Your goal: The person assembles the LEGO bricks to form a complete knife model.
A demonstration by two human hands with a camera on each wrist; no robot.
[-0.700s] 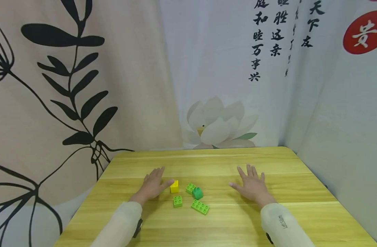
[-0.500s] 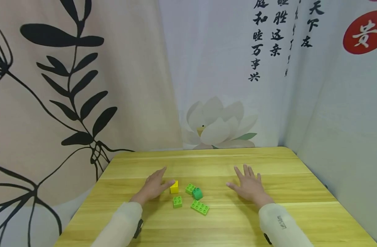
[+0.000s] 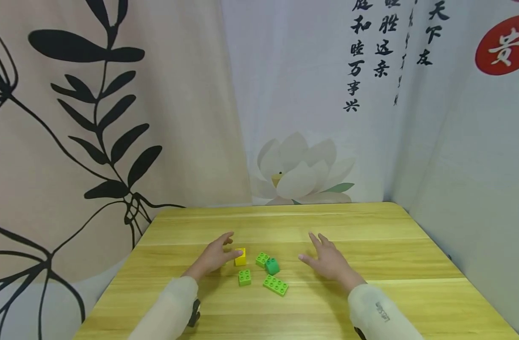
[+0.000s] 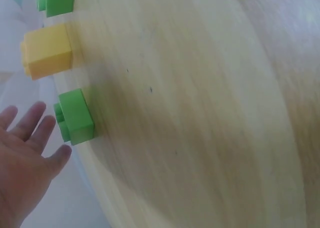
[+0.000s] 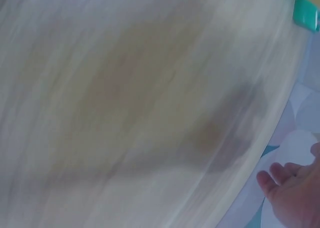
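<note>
My left hand [image 3: 214, 257] hovers at the left of a small group of toy bricks, thumb held apart from loosely bent fingers. In the head view its thumb tip overlaps the yellow brick [image 3: 242, 260]; contact there is unclear. The left wrist view shows this hand [image 4: 25, 170] holding nothing, near a green brick [image 4: 77, 117]. My right hand [image 3: 329, 261], fingers spread and nothing held, is over the table right of the group. Between the hands lie a dark green brick [image 3: 272, 267], two small light green bricks, one nearer me [image 3: 244, 277] and one farther [image 3: 262, 259], and a longer light green brick [image 3: 276, 285].
The bricks lie on a wooden table [image 3: 310, 311] with rounded far corners. Behind it hangs a printed curtain [image 3: 191, 118] with plant and lotus patterns, and a pale curtain [image 3: 467, 156] runs along the right side.
My right hand has moved left, closer to the bricks. My left hand has shifted slightly right, and its fingers bend more. The bricks have stayed in place.
</note>
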